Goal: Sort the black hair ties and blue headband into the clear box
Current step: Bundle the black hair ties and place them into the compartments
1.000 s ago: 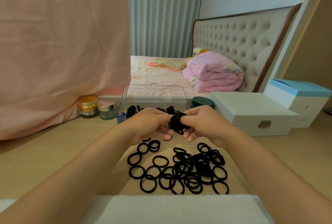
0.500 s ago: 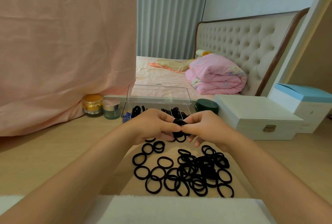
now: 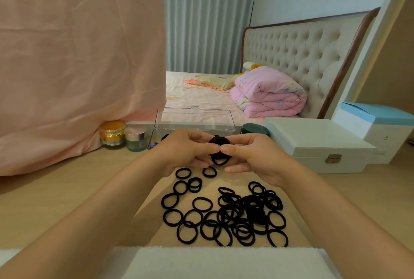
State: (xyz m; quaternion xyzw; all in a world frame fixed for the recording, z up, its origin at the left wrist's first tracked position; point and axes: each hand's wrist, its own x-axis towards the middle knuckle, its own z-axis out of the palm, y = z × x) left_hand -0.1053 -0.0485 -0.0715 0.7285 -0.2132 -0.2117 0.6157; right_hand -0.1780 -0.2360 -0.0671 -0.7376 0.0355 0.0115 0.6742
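My left hand [image 3: 183,151] and my right hand [image 3: 253,155] meet above the table and together pinch a small bundle of black hair ties [image 3: 220,149] between thumbs and fingers. Several loose black hair ties [image 3: 226,213] lie scattered on the wooden table below the hands. The clear box [image 3: 194,119] stands just behind the hands with its lid raised; its inside is mostly hidden by my hands. A bit of the blue headband [image 3: 153,145] shows at the box's left end.
Two cosmetic jars [image 3: 122,134] stand left of the box, beside a hanging pink cloth [image 3: 78,66]. A dark green round tin [image 3: 254,129] and a white jewellery case [image 3: 318,144] are to the right. A white towel [image 3: 201,263] lies along the near edge.
Both hands stay together on the bundle of ties, which has been turned and worked between the fingers. The view shifted slightly; the hands sit a little nearer the box.
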